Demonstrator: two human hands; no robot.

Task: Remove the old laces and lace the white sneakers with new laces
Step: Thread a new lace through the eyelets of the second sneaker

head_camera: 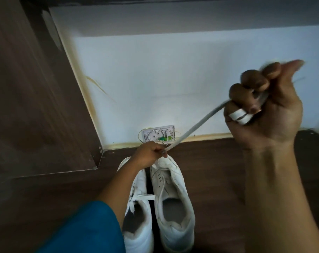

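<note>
While the head view is looking down at the floor point(219, 179), the white sneakers point(173, 198) are standing side by side on it, toes toward the wall point(173, 79). Right hand point(264, 106) is raised, fingers curling tight round a white lace point(197, 123) that is wrapping one finger. Left hand point(149, 154) is pinching the same lace low at the right-side shoe's toe, the span between running taut. Risk, as judged: a hard pull dragging the light shoe, or the lace snagging in an eyelet. Bare floor is giving room to the right; a wooden panel point(36, 106) and an open wall box point(158, 135) are crowding the left and far edges.
</note>
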